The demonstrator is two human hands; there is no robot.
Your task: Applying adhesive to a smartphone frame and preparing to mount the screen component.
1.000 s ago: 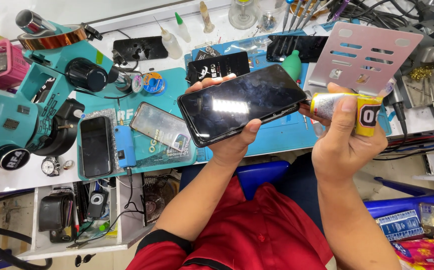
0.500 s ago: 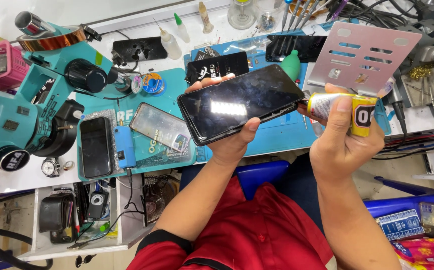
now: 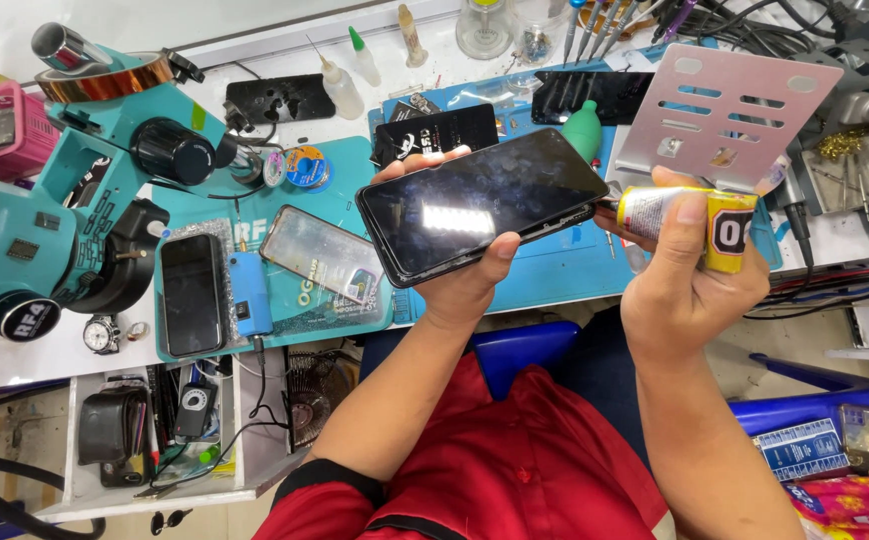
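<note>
Covering the white bench (image 3: pixel 15 355), teal mats (image 3: pixel 335 320) hold phones.

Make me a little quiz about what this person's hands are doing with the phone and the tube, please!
1. True or false: the left hand holds the black phone with its dark screen facing up.
2. What does the right hand grip? A) a screwdriver B) a yellow tube C) a wristwatch
3. Fill in: the tube's tip points at the phone's ____ edge, as the camera sees it.

Key:
1. True. Fingers wrap its far edge, thumb on the near edge.
2. B. The wristwatch lies on the white bench by the teal microscope.
3. Right. Whether the tip touches the phone is too small to tell.
</note>
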